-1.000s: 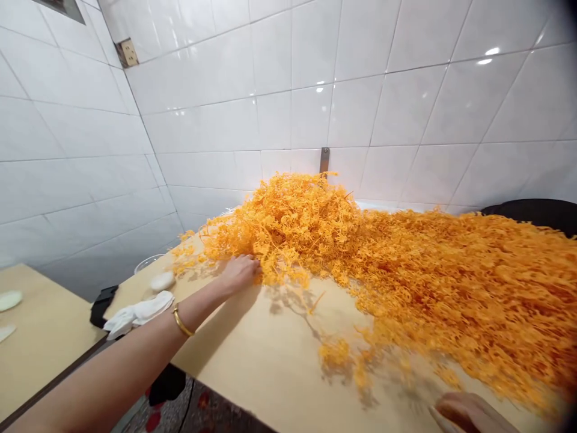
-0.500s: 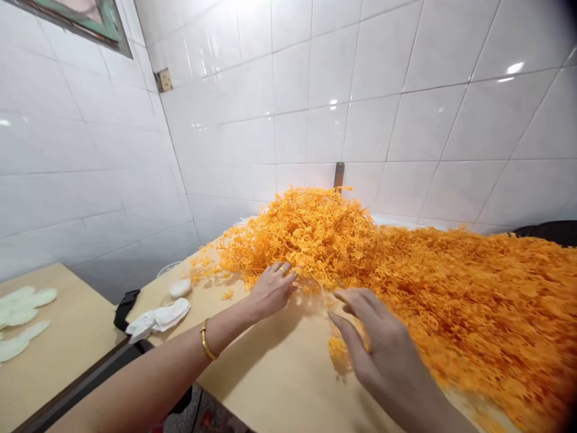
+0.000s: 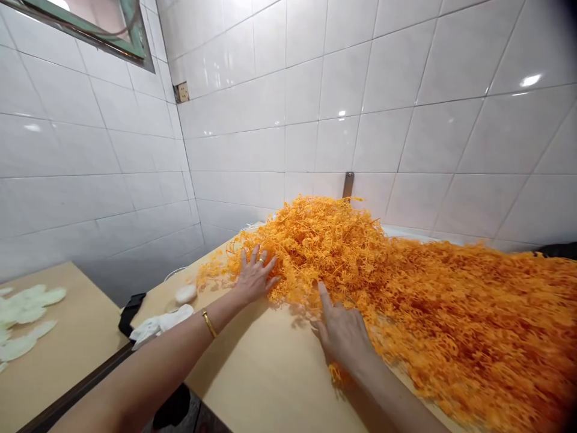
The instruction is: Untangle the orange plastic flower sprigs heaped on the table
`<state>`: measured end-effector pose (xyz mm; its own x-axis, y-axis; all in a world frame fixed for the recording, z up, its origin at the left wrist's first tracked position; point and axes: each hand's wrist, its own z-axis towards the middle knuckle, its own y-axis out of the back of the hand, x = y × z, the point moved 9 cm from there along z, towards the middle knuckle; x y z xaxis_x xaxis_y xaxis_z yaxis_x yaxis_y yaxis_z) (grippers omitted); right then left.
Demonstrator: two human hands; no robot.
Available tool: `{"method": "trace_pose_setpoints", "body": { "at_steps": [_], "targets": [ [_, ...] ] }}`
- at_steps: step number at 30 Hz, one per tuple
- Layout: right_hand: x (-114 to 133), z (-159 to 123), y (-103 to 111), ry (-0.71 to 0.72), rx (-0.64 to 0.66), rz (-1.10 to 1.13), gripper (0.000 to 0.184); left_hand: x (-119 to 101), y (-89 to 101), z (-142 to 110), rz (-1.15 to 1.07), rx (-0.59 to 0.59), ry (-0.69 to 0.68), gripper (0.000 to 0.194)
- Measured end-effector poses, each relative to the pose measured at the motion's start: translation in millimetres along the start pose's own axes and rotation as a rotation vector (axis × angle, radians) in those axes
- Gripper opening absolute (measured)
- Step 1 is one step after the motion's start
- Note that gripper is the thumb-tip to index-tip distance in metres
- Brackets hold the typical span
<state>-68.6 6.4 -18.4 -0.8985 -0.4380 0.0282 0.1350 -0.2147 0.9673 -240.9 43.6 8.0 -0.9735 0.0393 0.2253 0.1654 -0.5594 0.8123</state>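
Observation:
A big heap of orange plastic sprigs (image 3: 406, 282) covers most of the pale wooden table (image 3: 270, 373), piled against the tiled wall. My left hand (image 3: 255, 276) lies flat with spread fingers on the heap's left edge; it wears a ring and a gold bangle. Just to its right, my right hand (image 3: 342, 328) rests palm down at the heap's front edge, fingers stretched into the sprigs. Neither hand holds anything.
White cloth or gloves (image 3: 157, 325) and a small white round piece (image 3: 186, 293) lie at the table's left end. A second table (image 3: 67, 355) at the left carries pale green petal shapes (image 3: 27, 313). A dark object (image 3: 556, 249) sits at far right.
My right hand came up from the near edge to the heap's front. My left hand opened flat on the heap's left edge. The view tilted upward.

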Motion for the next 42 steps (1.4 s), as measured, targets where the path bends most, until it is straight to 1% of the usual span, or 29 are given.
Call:
{"method": "trace_pose_setpoints", "body": {
  "at_steps": [2, 5, 7, 9, 12, 14, 16, 18, 21, 23, 25, 27, 29, 31, 35, 37, 40, 42],
  "targets": [
    [3, 2, -2, -0.009, 0.004, 0.003, 0.065, -1, -4.6, 3, 0.005, 0.018, 0.013, 0.053],
    [8, 5, 0, 0.002, -0.054, -0.011, 0.073, -1, -8.4, 6, 0.011, 0.041, 0.034, 0.054],
    [7, 5, 3, 0.010, -0.065, 0.042, 0.074, 1, -9.9, 6, 0.005, 0.045, 0.048, 0.053],
    [2, 2, 12, 0.007, -0.069, 0.137, 0.068, 3, -11.9, 5, -0.006, 0.046, 0.064, 0.053],
    [-8, -6, 37, 0.023, -0.124, 0.211, 0.057, 8, -15.9, 5, -0.019, 0.052, 0.122, 0.050],
    [-12, -11, 51, 0.049, -0.143, 0.183, 0.046, 8, -18.0, 5, -0.021, 0.058, 0.145, 0.049],
    [-15, -15, 56, 0.068, -0.120, 0.112, 0.031, 6, -19.3, 6, -0.017, 0.064, 0.137, 0.050],
    [-15, -18, 52, 0.072, -0.087, 0.038, 0.022, 5, -20.5, 6, -0.006, 0.076, 0.130, 0.049],
    [-14, -22, 37, 0.047, -0.053, -0.007, 0.018, 5, -21.6, 6, 0.000, 0.087, 0.139, 0.048],
    [-9, -25, 25, 0.060, -0.024, 0.036, 0.016, 5, -20.8, 5, -0.013, 0.074, 0.134, 0.047],
    [0, -29, 16, 0.112, 0.008, 0.122, 0.014, 5, -19.3, 4, -0.030, 0.053, 0.127, 0.046],
    [9, -34, 15, 0.166, 0.022, 0.208, 0.008, 4, -18.2, 4, -0.037, 0.038, 0.124, 0.046],
    [10, -38, 24, 0.183, -0.002, 0.237, 0.006, 5, -19.1, 5, -0.035, 0.041, 0.138, 0.046],
    [5, -40, 42, 0.170, -0.067, 0.203, 0.012, 7, -22.7, 6, -0.038, 0.067, 0.172, 0.046],
    [-15, -45, 84, 0.165, -0.232, 0.110, 0.023, 12, -32.8, 7, -0.058, 0.150, 0.221, 0.046],
    [-28, -48, 100, 0.165, -0.298, 0.086, 0.027, 12, -36.3, 6, -0.062, 0.181, 0.221, 0.046],
    [-45, -52, 116, 0.159, -0.373, 0.077, 0.032, 13, -38.6, 6, -0.070, 0.197, 0.207, 0.047],
    [-51, -54, 124, 0.168, -0.418, 0.070, 0.034, 13, -40.1, 6, -0.075, 0.210, 0.190, 0.047]
  ]
}}
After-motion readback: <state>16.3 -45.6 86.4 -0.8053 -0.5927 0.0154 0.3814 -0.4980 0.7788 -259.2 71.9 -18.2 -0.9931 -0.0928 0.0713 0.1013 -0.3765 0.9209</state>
